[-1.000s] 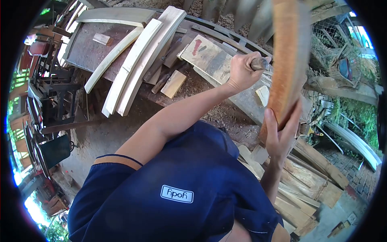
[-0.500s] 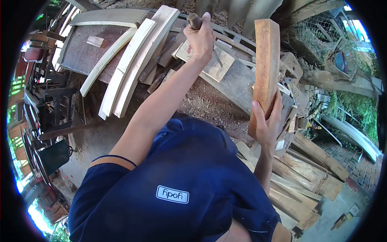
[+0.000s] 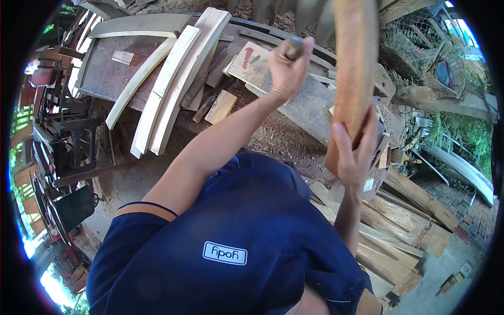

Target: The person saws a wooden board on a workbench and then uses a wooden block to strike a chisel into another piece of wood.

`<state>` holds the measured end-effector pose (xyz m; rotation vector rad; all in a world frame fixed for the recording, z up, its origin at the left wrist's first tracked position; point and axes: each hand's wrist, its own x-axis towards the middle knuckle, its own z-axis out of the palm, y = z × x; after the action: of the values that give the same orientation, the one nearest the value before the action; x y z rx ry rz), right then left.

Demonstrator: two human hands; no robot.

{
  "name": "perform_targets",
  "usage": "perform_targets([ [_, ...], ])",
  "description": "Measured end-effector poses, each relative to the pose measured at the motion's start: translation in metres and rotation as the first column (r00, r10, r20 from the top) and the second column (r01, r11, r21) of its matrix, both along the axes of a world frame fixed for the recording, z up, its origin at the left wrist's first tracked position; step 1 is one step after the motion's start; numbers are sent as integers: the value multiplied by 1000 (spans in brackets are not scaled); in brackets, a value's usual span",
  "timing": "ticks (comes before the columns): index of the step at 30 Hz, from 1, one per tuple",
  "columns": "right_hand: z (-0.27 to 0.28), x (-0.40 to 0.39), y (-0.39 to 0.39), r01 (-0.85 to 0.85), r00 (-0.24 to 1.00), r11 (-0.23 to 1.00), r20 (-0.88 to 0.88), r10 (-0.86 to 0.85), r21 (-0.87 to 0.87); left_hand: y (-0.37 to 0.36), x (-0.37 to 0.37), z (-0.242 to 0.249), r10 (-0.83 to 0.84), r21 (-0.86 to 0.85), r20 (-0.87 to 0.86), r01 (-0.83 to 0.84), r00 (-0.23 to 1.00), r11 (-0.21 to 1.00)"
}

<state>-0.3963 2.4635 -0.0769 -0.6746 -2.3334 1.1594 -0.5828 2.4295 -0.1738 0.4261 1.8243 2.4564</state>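
Note:
My left hand (image 3: pixel 290 73) is closed around the wooden handle of a chisel (image 3: pixel 293 48). The handle's round butt points up at me, and the blade is hidden beneath the hand. My right hand (image 3: pixel 359 149) grips the lower part of a thick, slightly curved brown wooden piece (image 3: pixel 355 63), thumb on one side and fingers on the other. That piece stands lengthwise, its far end cut off by the top of the view. A gap separates the left hand from it. Below the left hand lies a pale board (image 3: pixel 251 59) with a red mark.
Pale curved wood strips (image 3: pixel 167 92) lie across the dark workbench (image 3: pixel 100 68) on the left. A small block (image 3: pixel 221 106) rests among offcuts and shavings. Planks (image 3: pixel 391 223) are stacked at lower right. Dark furniture frames (image 3: pixel 76 136) stand at far left.
My left hand has moved right with the chisel, closer to the wooden piece. The piece has risen toward me, its far end now beyond the top edge. The small block has come into fuller view.

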Motion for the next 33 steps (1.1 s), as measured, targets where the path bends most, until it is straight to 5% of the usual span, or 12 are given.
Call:
perform_targets([
  [2,22,-11,-3,-16,995,998,-101,23,63,8,15,-2,-7,79,-41,10,999,997],
  [4,35,-21,-6,-23,973,962,-216,84,272,12,21,-10,-7,-34,-171,1,985,999],
  [8,38,-24,-1,-110,948,985,310,65,130,15,23,-1,-24,188,-112,45,993,981],
  [10,39,-23,-1,-97,946,977,324,30,192,13,20,-8,-55,200,-41,62,998,978],
  [12,37,-24,1,-76,991,920,-75,113,383,12,19,-14,-61,34,-123,66,991,997],
  [14,40,-28,-9,-10,978,948,-194,76,319,10,23,-18,-82,-72,-144,72,986,995],
  [16,45,-27,-11,-128,956,941,293,33,313,15,28,-17,-56,96,-210,77,976,992],
  [18,43,-26,-4,-119,948,954,316,27,275,12,21,-14,-139,47,-156,148,978,988],
  [23,11,-8,3,17,992,993,122,-31,114,0,-30,-23,42,203,182,-80,982,976],
  [28,-10,8,8,65,985,998,160,-64,3,-25,-67,-26,109,344,504,-315,857,885],
  [33,-17,17,2,102,972,993,216,-88,-57,-27,-56,-8,42,385,440,-231,897,893],
])
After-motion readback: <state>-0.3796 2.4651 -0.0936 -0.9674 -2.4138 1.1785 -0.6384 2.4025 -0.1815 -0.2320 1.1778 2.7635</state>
